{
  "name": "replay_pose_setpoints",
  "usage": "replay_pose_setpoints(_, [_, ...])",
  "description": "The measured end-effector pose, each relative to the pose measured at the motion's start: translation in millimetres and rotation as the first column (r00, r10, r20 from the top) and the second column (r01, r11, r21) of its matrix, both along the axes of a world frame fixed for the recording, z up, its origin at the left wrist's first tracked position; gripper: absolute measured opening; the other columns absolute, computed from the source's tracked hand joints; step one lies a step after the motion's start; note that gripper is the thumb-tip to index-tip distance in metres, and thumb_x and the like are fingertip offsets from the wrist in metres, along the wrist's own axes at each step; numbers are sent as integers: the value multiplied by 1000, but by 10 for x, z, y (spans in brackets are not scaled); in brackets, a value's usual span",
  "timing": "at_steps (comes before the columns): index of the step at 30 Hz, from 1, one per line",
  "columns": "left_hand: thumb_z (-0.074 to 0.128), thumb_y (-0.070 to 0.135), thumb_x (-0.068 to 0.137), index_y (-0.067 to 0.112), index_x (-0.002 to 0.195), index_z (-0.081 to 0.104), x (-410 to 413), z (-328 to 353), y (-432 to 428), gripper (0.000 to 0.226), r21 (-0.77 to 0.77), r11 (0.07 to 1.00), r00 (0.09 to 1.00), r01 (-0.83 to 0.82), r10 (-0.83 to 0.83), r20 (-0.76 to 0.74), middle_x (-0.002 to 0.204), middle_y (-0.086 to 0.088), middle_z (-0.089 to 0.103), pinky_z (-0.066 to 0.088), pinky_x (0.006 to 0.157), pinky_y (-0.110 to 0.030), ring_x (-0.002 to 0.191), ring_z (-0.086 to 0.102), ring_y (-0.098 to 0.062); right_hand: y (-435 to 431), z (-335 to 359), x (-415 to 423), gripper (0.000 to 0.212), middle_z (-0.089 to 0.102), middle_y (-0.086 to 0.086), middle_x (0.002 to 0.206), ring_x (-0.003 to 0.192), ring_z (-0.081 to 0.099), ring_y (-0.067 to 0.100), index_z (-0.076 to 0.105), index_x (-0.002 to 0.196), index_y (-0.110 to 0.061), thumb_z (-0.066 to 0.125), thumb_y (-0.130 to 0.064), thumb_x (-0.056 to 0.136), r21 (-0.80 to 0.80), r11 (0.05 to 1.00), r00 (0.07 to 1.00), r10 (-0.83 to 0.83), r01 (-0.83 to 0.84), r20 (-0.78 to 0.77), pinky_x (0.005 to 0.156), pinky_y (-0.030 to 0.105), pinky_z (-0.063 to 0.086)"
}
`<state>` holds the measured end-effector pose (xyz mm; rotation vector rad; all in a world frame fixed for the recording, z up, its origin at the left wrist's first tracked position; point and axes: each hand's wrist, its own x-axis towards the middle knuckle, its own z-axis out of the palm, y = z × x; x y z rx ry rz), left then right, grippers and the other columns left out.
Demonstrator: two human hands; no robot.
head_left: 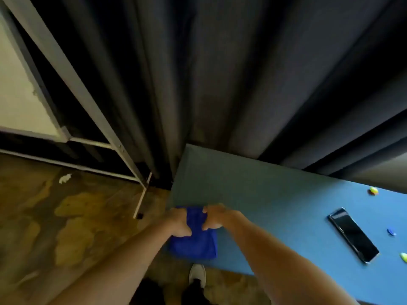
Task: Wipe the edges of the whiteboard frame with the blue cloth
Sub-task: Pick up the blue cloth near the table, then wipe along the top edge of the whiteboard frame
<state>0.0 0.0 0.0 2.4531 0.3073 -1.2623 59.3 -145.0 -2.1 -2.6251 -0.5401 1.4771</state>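
Note:
The blue cloth [195, 243] lies on the near left corner of a blue table [264, 194], partly hanging over its edge. My left hand [179, 223] grips the cloth's left side and my right hand [214, 217] grips its right side, both with fingers curled into the fabric. The whiteboard [19, 95] stands at the far left on a metal stand, its pale surface bordered by a grey frame [62, 130]. Both hands are well to the right of the whiteboard and apart from it.
A black phone [353, 235] lies on the table at the right, with small coloured magnets [373, 190] around it. Dark curtains [220, 73] hang behind. The stand's leg [142, 197] reaches the stained floor. A scrap of white paper [65, 178] lies on the floor. My shoe [197, 275] is below the table edge.

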Motion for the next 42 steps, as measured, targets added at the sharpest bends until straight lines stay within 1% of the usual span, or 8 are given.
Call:
replay_pose_setpoints(5, [73,30,79,13,142,24,-257,-253,-163,82,128,930,916,-344,302,266,144,-19,31,49,82,-32,116,54,-33,-86,-405,-320,60,26,11,139,116,45,40,38,134,-22,69,-14,83,185,900,885,-426,395,187,89,44,52])
replay_pose_setpoints(9, [75,30,77,10,122,52,-310,-300,-52,54,-7,791,780,-612,605,162,124,-12,60,52,83,-32,108,61,-28,-95,-491,-379,68,50,14,131,109,59,34,36,140,-13,68,-4,80,273,651,681,-731,709,-26,80,36,54])
replay_pose_setpoints(13, [68,4,81,9,107,63,-283,-113,166,27,-449,222,380,-866,874,-301,115,-12,67,52,92,-49,103,63,-29,-112,-295,-246,30,71,14,97,89,67,29,69,105,-2,69,9,78,387,335,489,-761,859,-427,70,36,55])
replay_pose_setpoints(17, [58,-6,84,12,100,67,-58,424,591,25,-696,-11,264,-718,921,-287,96,-7,76,55,83,-43,92,69,-27,210,226,119,37,74,10,106,97,70,28,68,112,-12,62,8,82,406,48,347,-616,913,-708,78,42,58])
replay_pose_setpoints(26, [41,-5,94,17,129,55,433,2625,2218,43,-972,136,47,-194,991,129,121,-7,66,53,90,-48,106,65,-27,2278,2407,872,36,65,18,126,115,62,37,58,129,-9,46,-1,95,744,-172,694,-276,645,-665,96,54,50])
replay_pose_setpoints(30, [41,2,95,36,119,59,357,3753,3058,46,-975,221,24,13,975,221,110,7,72,58,65,-42,95,71,-24,3139,3575,890,30,72,10,117,106,68,31,63,122,-18,52,-10,96,836,-260,826,-181,483,-534,83,47,57])
replay_pose_setpoints(37, [65,38,87,22,110,67,379,4983,4084,28,-914,402,-40,46,915,401,104,-1,74,59,67,-36,93,71,-22,4184,4869,770,20,76,5,103,93,73,25,74,99,-25,55,-20,93,906,-322,901,-241,276,-360,71,39,60])
replay_pose_setpoints(42, [55,35,94,13,98,66,634,5440,4758,25,-886,464,-139,26,879,456,99,-7,72,55,70,-37,88,67,-26,4763,5459,867,21,77,-5,89,89,71,22,71,94,-28,52,-21,98,951,-290,895,-390,104,-217,63,34,57])
